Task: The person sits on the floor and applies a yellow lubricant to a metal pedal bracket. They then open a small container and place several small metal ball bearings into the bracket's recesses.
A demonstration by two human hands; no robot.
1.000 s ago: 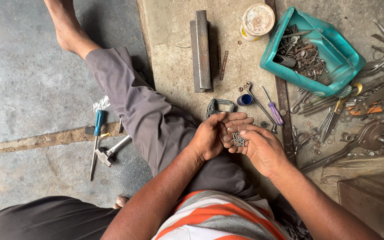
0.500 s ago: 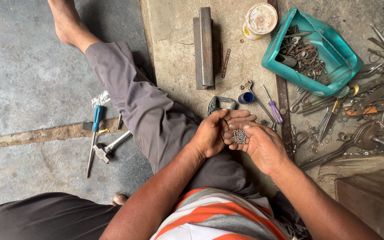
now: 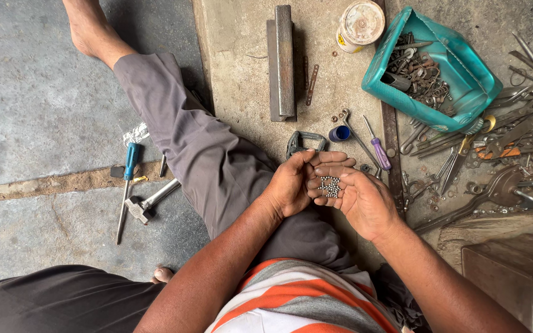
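Observation:
I sit on a concrete floor with my grey-trousered left leg [image 3: 198, 142] stretched out. Both hands meet over my lap. My right hand [image 3: 359, 200] is cupped palm up and holds a small cluster of shiny steel balls [image 3: 329, 185]. My left hand [image 3: 294, 182] lies against it, its fingertips curled onto the cluster. Whether the left fingers pinch a ball I cannot tell.
A teal plastic tub [image 3: 464, 83] of metal parts stands at the back right beside a round tin [image 3: 360, 23]. Spanners and loose tools [image 3: 513, 166] cover the right. A steel bar [image 3: 284, 61], a purple screwdriver [image 3: 379, 151], a blue screwdriver [image 3: 128, 185] and a hammer [image 3: 149, 202] lie nearby.
The hands have stayed together over the lap; the left fingers shifted slightly over the balls. The view has drifted a little.

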